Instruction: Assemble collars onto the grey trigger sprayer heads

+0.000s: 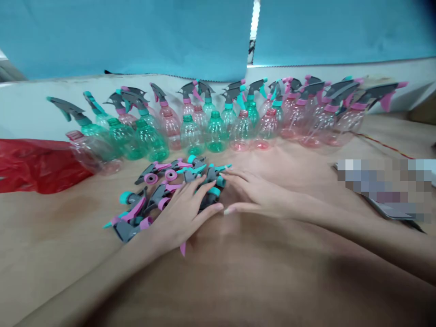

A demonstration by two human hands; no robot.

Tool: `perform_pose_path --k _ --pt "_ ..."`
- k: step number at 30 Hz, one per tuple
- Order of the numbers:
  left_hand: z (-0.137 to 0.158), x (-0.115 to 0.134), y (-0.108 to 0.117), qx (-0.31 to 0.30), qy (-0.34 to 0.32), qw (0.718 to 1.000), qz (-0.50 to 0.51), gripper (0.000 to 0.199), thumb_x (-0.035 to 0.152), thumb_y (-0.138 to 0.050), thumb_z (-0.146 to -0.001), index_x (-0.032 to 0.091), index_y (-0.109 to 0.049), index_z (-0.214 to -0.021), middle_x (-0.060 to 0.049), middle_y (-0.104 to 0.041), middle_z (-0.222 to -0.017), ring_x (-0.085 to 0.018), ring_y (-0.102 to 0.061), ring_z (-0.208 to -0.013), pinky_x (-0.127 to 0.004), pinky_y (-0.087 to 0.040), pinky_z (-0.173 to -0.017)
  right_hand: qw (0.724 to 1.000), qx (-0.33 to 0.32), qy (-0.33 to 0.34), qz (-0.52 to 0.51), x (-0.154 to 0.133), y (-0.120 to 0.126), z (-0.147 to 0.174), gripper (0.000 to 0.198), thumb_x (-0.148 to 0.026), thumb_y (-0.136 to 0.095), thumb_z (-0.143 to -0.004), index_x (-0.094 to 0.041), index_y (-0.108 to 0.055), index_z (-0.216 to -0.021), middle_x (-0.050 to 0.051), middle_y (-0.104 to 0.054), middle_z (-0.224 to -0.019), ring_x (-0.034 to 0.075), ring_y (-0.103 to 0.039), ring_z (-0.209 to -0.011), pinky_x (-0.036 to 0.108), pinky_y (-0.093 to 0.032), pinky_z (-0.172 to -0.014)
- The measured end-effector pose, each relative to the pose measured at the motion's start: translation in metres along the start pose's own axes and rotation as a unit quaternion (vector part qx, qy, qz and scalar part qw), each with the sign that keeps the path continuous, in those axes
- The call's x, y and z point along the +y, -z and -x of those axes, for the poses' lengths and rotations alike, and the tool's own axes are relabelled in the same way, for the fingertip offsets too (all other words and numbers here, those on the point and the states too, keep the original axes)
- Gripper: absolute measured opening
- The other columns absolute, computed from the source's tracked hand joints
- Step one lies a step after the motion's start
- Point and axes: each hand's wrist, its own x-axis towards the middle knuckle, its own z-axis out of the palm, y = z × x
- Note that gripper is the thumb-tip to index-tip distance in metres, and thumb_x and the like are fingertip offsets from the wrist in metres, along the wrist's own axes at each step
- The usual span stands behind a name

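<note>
Loose spray trigger heads (158,195), grey with pink or teal parts, lie heaped in the middle of the table. My left hand (184,211) rests over the right part of the heap, fingers spread, covering some of the heads. From the right, my right hand (255,193) reaches to the heap's edge with its fingers stretched out. Its fingertips are at a grey and teal trigger head (214,173); whether they press on it I cannot tell. The two thumbs nearly meet. Neither hand grips anything.
Behind the heap stand open clear bottles, such as a green one (216,131) and a pink one (241,131). Further back is a row of bottles with spray heads fitted (327,120). A red plastic bag (37,165) lies left. A flat, pixelated object (388,190) lies right.
</note>
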Motion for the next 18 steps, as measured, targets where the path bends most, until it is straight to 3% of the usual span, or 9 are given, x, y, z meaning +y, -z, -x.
perform_pose_path --k 4,10,13,15,18 --pt "0.000 -0.002 0.012 0.040 -0.009 0.999 0.036 0.044 0.049 -0.041 -0.096 0.022 -0.051 -0.130 -0.011 -0.036 -0.150 -0.028 -0.037 -0.137 -0.050 -0.033 -0.111 1.000 0.009 0.012 -0.011 0.001 -0.001 -0.023 0.081 -0.070 -0.041 -0.086 -0.018 -0.031 -0.147 0.017 -0.037 -0.150 0.028 -0.031 -0.140 0.050 -0.032 -0.110" --pt "0.017 -0.032 0.023 0.140 -0.005 0.990 0.010 0.037 0.044 -0.047 -0.094 0.022 -0.057 -0.121 -0.010 -0.050 -0.133 -0.028 -0.048 -0.127 -0.047 -0.039 -0.106 0.999 0.029 0.016 0.015 -0.006 -0.010 -0.033 0.083 -0.073 -0.045 -0.081 -0.017 -0.041 -0.141 0.017 -0.041 -0.147 0.032 -0.037 -0.135 0.053 -0.033 -0.107" --pt "0.034 -0.048 0.031 0.160 0.056 0.986 0.002 0.037 0.046 -0.044 -0.094 0.023 -0.058 -0.119 -0.008 -0.055 -0.127 -0.028 -0.052 -0.121 -0.047 -0.043 -0.103 0.998 0.043 0.027 0.031 -0.008 -0.014 -0.046 0.065 -0.066 -0.047 -0.085 -0.020 -0.052 -0.131 0.012 -0.054 -0.135 0.027 -0.046 -0.127 0.046 -0.034 -0.106" --pt "0.049 -0.057 0.035 0.164 0.098 0.981 -0.018 0.039 0.049 -0.042 -0.093 0.023 -0.059 -0.118 -0.008 -0.057 -0.122 -0.028 -0.055 -0.116 -0.048 -0.045 -0.099 0.997 0.052 0.024 0.047 -0.010 -0.016 -0.058 0.048 -0.059 -0.049 -0.089 -0.021 -0.062 -0.115 0.009 -0.063 -0.118 0.026 -0.053 -0.116 0.044 -0.035 -0.103" --pt "0.079 -0.063 0.035 0.181 0.122 0.974 -0.058 0.044 0.055 -0.041 -0.093 0.025 -0.056 -0.122 -0.009 -0.056 -0.122 -0.030 -0.055 -0.115 -0.050 -0.044 -0.099 0.995 0.057 0.005 0.077 -0.016 -0.020 -0.075 0.038 -0.054 -0.055 -0.087 -0.018 -0.067 -0.096 0.010 -0.065 -0.102 0.029 -0.055 -0.105 0.046 -0.038 -0.093"
